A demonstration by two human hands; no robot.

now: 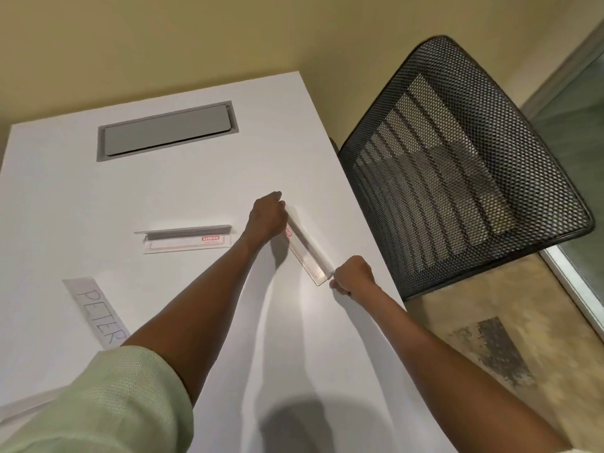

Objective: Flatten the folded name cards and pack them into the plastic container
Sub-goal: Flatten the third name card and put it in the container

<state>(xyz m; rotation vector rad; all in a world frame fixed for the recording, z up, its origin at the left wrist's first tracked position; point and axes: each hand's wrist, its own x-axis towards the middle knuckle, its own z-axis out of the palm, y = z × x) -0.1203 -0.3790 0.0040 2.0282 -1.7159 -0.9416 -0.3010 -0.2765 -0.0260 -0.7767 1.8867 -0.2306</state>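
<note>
A clear plastic name-card holder (307,248) lies slanted near the table's right edge. My left hand (266,219) grips its far end and my right hand (354,274) pinches its near end. A second clear holder (188,241) with a red label lies open to the left of my left hand. A flat white card reading PETER (98,313) lies at the lower left, partly under my sleeve.
The white table (163,191) has a grey cable hatch (166,130) at the back. A black mesh chair (457,165) stands close against the table's right edge. Floor shows at the right. Another flat strip (26,405) lies at the lower left edge.
</note>
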